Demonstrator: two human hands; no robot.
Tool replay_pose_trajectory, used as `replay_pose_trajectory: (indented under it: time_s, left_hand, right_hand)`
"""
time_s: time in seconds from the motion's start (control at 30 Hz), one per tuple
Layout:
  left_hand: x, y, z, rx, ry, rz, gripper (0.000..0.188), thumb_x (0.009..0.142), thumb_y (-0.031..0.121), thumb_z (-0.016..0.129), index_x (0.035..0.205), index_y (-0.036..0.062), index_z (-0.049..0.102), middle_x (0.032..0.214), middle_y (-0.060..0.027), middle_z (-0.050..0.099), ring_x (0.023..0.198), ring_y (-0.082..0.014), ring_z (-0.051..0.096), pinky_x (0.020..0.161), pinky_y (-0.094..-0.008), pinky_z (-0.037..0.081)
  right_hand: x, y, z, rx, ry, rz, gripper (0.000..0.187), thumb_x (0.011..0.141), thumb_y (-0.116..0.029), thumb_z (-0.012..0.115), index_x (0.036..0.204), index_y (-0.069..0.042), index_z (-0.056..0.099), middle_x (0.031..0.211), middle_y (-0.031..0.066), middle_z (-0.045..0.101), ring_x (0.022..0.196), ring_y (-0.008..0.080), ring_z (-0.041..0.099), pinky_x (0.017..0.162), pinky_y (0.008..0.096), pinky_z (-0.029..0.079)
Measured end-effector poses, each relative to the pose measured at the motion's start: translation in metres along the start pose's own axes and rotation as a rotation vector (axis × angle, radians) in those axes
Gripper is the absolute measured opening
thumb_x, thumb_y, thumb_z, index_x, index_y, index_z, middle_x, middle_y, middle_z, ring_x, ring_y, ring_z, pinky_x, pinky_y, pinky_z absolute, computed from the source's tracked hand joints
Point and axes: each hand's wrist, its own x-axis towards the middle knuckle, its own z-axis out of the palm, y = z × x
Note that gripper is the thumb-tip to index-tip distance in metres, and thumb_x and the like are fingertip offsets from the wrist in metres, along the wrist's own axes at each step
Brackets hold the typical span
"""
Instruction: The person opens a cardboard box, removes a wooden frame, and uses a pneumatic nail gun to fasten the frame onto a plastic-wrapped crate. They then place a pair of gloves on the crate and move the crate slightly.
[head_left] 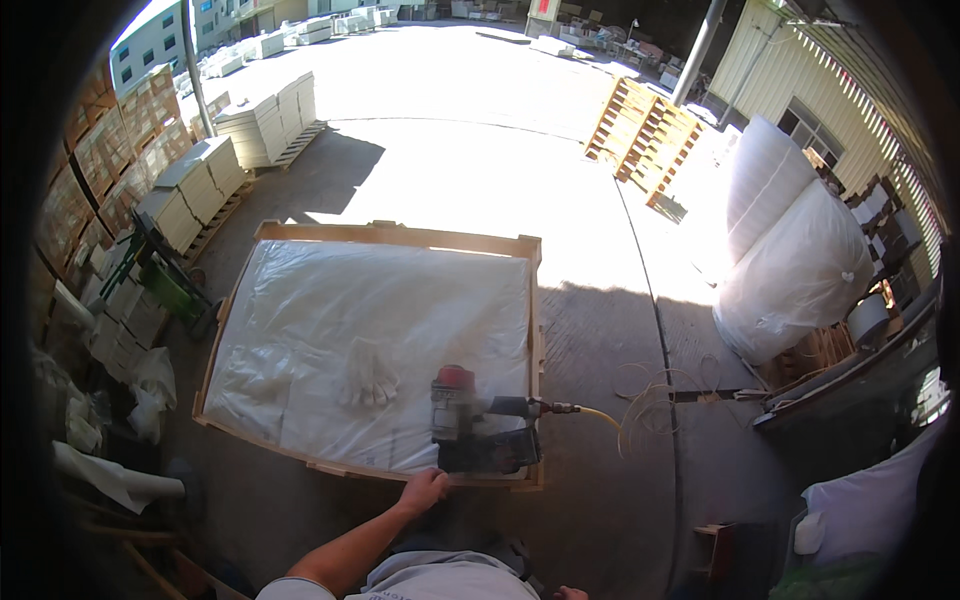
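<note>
A shallow wooden crate [390, 235] lies before me, its top covered by clear plastic film [300, 330] over something pale. At its near edge, my left hand [425, 490] is closed, fingertips against the rim; what they pinch, if anything, is too small to make out. Just beyond those fingers, a pneumatic nail gun [455, 410] with a red cap and dark magazine rests on the near right corner. A yellow air hose [600, 412] runs from its handle. Pale work gloves [368, 375] lie on the film. Only a bit of my right hand [572, 593] shows at the lower edge, fingers hidden.
Coiled hose [655, 390] lies on the floor to the right. Large plastic-wrapped rolls [790, 270] and an upright wooden pallet [645, 135] stand beyond it. Stacked pale slabs [265, 120], wrapped boxes [120, 140] and a green cart [170, 285] line the left side.
</note>
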Motion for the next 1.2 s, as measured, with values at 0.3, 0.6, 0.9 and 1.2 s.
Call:
replay_pose_trajectory:
  time_s: [0.3,0.6,0.9,1.2]
  left_hand:
    - [0.017,0.052,0.041,-0.089,0.212,0.133,0.025,0.095,0.022,0.057,0.098,-0.0009,0.066,0.076,-0.0077,0.067,0.065,-0.0145,0.062,0.058,-0.0319,0.050]
    - [0.035,0.060,0.108,0.162,0.636,0.157,0.023,0.094,0.019,0.058,0.098,-0.0023,0.067,0.077,-0.0093,0.068,0.070,-0.0192,0.064,0.065,-0.0365,0.051]
    - [0.000,0.073,0.157,0.068,0.866,-0.030,0.027,0.091,0.025,0.060,0.099,0.0003,0.068,0.095,-0.0181,0.069,0.094,-0.0298,0.067,0.081,-0.0406,0.052]
    - [-0.024,-0.013,0.213,0.072,0.696,-0.358,0.031,0.091,0.029,0.059,0.100,0.0000,0.068,0.077,-0.0116,0.068,0.064,-0.0197,0.067,0.060,-0.0352,0.053]
  right_hand:
    - [0.066,0.006,-0.031,1.012,0.036,0.255,0.025,0.092,-0.026,0.054,0.085,-0.005,0.064,0.081,0.0138,0.064,0.069,0.0320,0.063,0.056,0.0470,0.047]
    - [0.164,0.065,-0.182,0.879,-0.070,0.454,0.020,0.093,-0.020,0.060,0.093,0.000,0.060,0.080,0.0116,0.065,0.065,0.0241,0.066,0.051,0.0365,0.054]
    - [0.244,-0.025,-0.308,0.769,-0.120,0.146,0.021,0.095,-0.018,0.059,0.107,-0.001,0.061,0.085,0.0095,0.067,0.067,0.0188,0.065,0.054,0.0308,0.053]
    - [0.251,-0.305,-0.317,0.565,-0.445,-0.533,0.040,0.093,-0.023,0.064,0.123,0.002,0.058,0.099,0.0107,0.069,0.079,0.0171,0.068,0.067,0.0285,0.054]
